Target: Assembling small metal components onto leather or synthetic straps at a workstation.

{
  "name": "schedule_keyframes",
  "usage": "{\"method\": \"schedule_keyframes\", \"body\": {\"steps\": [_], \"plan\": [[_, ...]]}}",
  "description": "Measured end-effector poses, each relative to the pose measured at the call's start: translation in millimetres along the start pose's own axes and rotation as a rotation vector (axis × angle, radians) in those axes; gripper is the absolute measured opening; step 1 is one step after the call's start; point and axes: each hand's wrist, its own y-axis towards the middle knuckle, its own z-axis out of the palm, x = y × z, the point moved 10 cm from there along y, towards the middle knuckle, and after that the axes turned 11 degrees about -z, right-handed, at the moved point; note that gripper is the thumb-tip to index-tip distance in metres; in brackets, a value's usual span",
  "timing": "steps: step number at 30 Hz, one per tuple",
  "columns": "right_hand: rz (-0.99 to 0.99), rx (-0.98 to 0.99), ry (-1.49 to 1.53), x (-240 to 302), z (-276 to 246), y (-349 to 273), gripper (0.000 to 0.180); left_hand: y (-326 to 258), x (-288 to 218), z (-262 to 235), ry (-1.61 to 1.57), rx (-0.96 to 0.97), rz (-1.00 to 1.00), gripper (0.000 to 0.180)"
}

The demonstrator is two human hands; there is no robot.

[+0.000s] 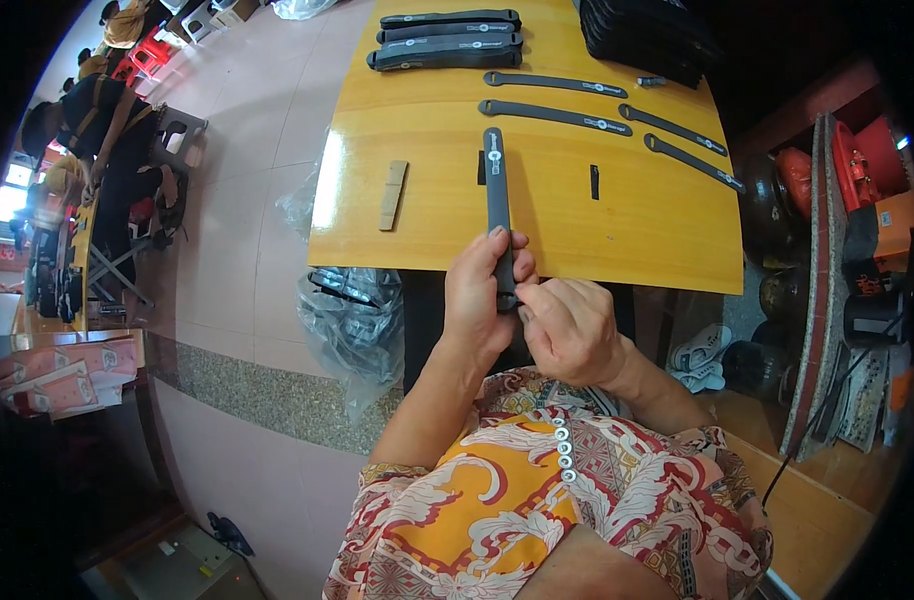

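Observation:
My left hand is closed round a black strap with a pale printed mark. The strap stands up from the hand, its rounded tip over the table's near half. At its lower end, the curled fingers of my right hand pinch the strap's edge; the exact grip is partly hidden. Further off lie several loose straps of the same kind, among them one strap at the back and another strap slanting at the right. A stack of straps is at the far left of the table.
The yellow table carries a beige strip, a short black strip and a black pile at the far right. A clear plastic bag hangs by its left corner. Shelves stand right; another person sits far left.

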Motion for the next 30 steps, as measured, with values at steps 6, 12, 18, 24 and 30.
{"method": "schedule_keyframes", "body": {"steps": [6,12,18,24,30], "plan": [[-0.046,0.091,0.035,2.7,-3.5,10.4,0.024,-7.4,9.2,-2.9,0.080,0.043,-0.100,0.027],[0.240,0.052,0.250,-20.8,5.8,2.1,0.017,-57.1,-8.7,-17.5,0.303,-0.110,0.211,0.036],[0.699,0.177,0.682,-44.4,38.7,-10.6,0.010,-83.5,-26.0,-9.6,1.040,-0.161,0.582,0.039],[0.723,0.261,0.866,-49.4,65.2,-19.9,0.010,-94.7,-32.3,4.4,1.317,-0.264,0.817,0.036],[0.848,0.185,1.156,-49.9,80.8,-22.9,0.009,-86.7,-25.7,-15.3,1.189,-0.330,0.804,0.033]]}}
